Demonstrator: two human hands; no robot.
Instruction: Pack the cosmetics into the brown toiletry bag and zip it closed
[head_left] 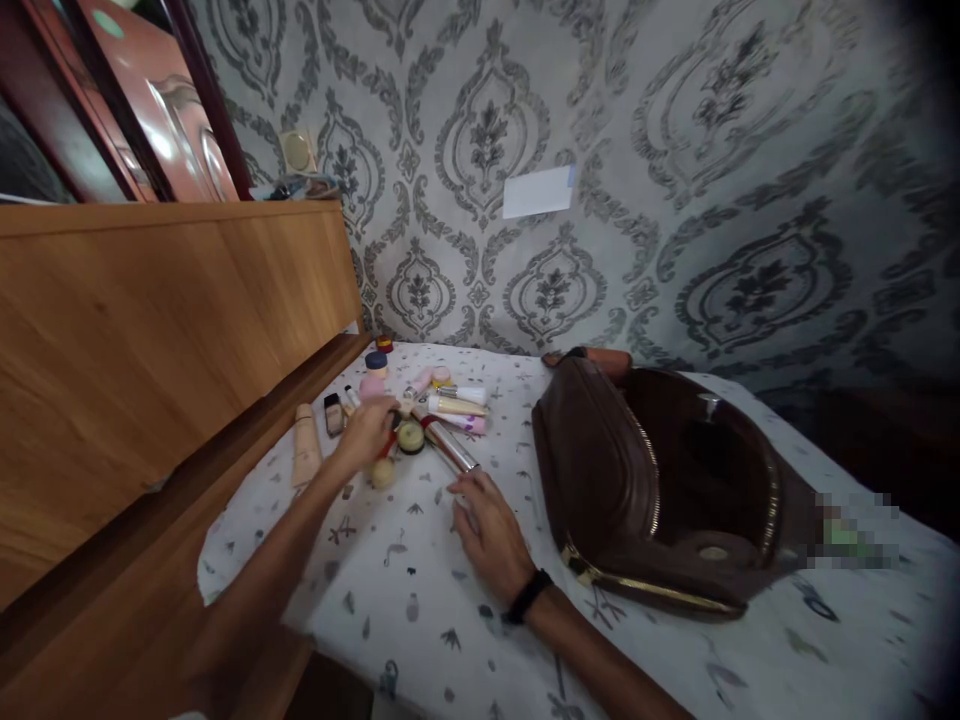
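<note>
My left hand is closed over the makeup pile, its fingertips on a small dark item mostly hidden by them. Beside those fingers is a small round jar with a pale green top. A cream-coloured round item lies just below. My right hand, with a black band at the wrist, rests low over the cloth with its fingers loosely apart. Its fingertips are by the near end of a silver tube; whether they touch is unclear. Several squeeze tubes lie behind it.
On the right stands a brown leather bag, its zip open. Left of the pile are a beige tube and a small black-capped bottle. A dark-lidded jar sits behind. A wooden cabinet borders the patterned cloth.
</note>
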